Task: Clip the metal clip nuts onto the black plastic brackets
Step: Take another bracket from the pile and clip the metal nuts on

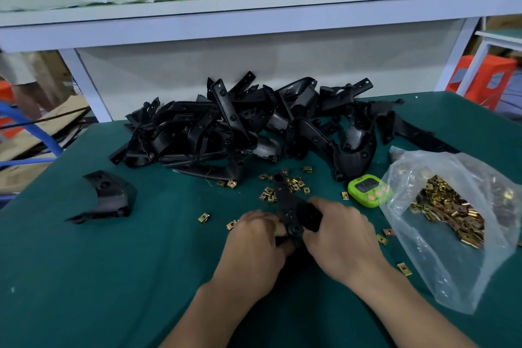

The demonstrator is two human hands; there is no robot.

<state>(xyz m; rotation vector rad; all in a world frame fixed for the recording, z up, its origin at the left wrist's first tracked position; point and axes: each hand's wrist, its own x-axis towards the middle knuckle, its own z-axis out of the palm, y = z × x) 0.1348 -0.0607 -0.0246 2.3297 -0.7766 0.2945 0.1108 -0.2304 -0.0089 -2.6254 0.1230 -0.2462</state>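
A black plastic bracket (293,212) is held over the green table between both hands. My left hand (254,240) grips its near end from the left, and my right hand (341,237) grips it from the right. Any clip nut between my fingers is hidden. Loose brass-coloured clip nuts (285,186) lie scattered just beyond the bracket. A clear plastic bag (457,237) at the right holds several more clip nuts. A large pile of black brackets (254,127) lies at the back of the table.
A single black bracket (106,196) lies apart at the left. A green digital timer (367,191) sits between the scattered nuts and the bag. A white shelf (254,13) with a cardboard box spans the back. The table's left edge drops off to cables and cardboard.
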